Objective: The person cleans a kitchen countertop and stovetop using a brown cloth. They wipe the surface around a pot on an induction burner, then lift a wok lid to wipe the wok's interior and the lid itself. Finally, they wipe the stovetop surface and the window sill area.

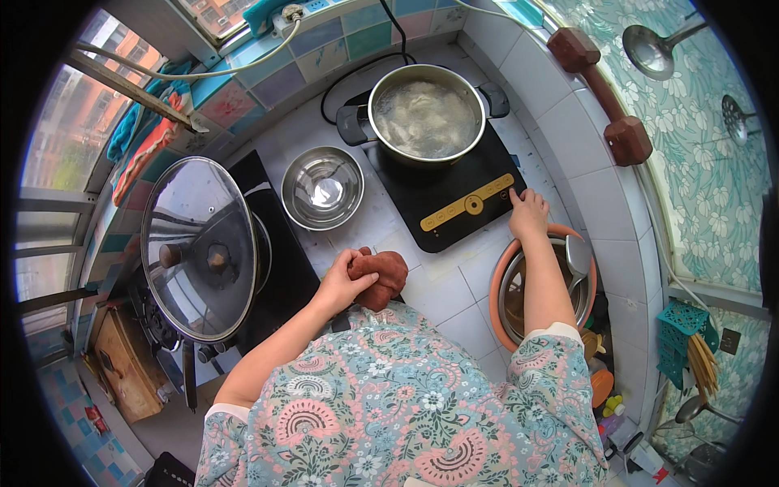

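In my left hand (334, 286) is a bunched reddish-brown cloth (388, 274), gripped in front of my body at the counter's near edge. My right hand (529, 214) reaches forward with a finger extended onto the right end of the gold control strip (442, 217) of a black induction cooker (406, 191); it holds nothing. On the cooker stands a steel pot (428, 161) with black handles. Pale pieces sit in its cloudy, bubbling liquid (426, 122). Left of the cooker is an empty steel bowl (323, 188).
A pan with a large glass lid (195, 243) is on the gas stove (276, 235) at left. An orange-rimmed basin (496, 288) with a metal-headed utensil (578, 258) stands under my right forearm. A brown dumbbell (599, 93) lies on the right ledge. A cord runs behind the pot.
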Available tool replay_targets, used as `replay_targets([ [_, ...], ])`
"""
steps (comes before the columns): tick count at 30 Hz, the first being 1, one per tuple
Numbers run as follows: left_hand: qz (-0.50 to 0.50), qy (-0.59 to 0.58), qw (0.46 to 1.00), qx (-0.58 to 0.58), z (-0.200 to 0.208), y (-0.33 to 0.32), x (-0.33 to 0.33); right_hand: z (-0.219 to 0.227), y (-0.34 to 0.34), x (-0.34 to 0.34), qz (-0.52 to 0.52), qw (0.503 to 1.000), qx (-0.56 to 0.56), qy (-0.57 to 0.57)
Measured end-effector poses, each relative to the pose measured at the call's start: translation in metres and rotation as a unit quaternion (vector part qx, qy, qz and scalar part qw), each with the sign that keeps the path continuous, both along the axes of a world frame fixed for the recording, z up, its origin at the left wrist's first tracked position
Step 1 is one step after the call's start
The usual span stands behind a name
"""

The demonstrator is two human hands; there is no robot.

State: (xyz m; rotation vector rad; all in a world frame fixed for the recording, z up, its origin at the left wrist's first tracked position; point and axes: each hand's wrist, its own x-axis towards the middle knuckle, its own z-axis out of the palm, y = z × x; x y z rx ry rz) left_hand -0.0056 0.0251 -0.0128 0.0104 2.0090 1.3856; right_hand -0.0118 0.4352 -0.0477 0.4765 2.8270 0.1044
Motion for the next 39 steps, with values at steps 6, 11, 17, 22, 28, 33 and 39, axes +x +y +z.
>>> replay_targets([
  [6,-0.004,0.014,1.0,0.002,-0.001,0.001,0.001,-0.001,-0.001,-0.001,-0.001,1.0,0.014,-0.017],
  [11,-0.009,0.012,1.0,-0.009,0.003,0.002,0.0,0.001,-0.001,-0.001,-0.011,1.0,0.007,-0.019],
  [17,0.005,0.007,1.0,0.011,-0.005,0.0,0.004,-0.011,0.004,0.0,-0.033,0.998,-0.017,0.059],
  [22,-0.005,0.018,1.0,-0.001,0.0,-0.001,0.004,-0.007,0.008,-0.005,-0.045,0.997,-0.023,0.054],
  [28,-0.017,0.033,0.999,-0.015,-0.007,-0.004,0.007,-0.004,0.01,-0.012,-0.025,0.997,-0.053,0.048],
  [33,-0.002,0.03,1.0,0.0,-0.01,-0.003,0.01,-0.002,0.006,-0.013,-0.012,0.998,-0.046,0.031],
  [39,-0.022,0.02,0.999,-0.03,-0.001,0.001,0.01,-0.005,0.008,-0.013,-0.007,0.999,-0.026,0.03],
])
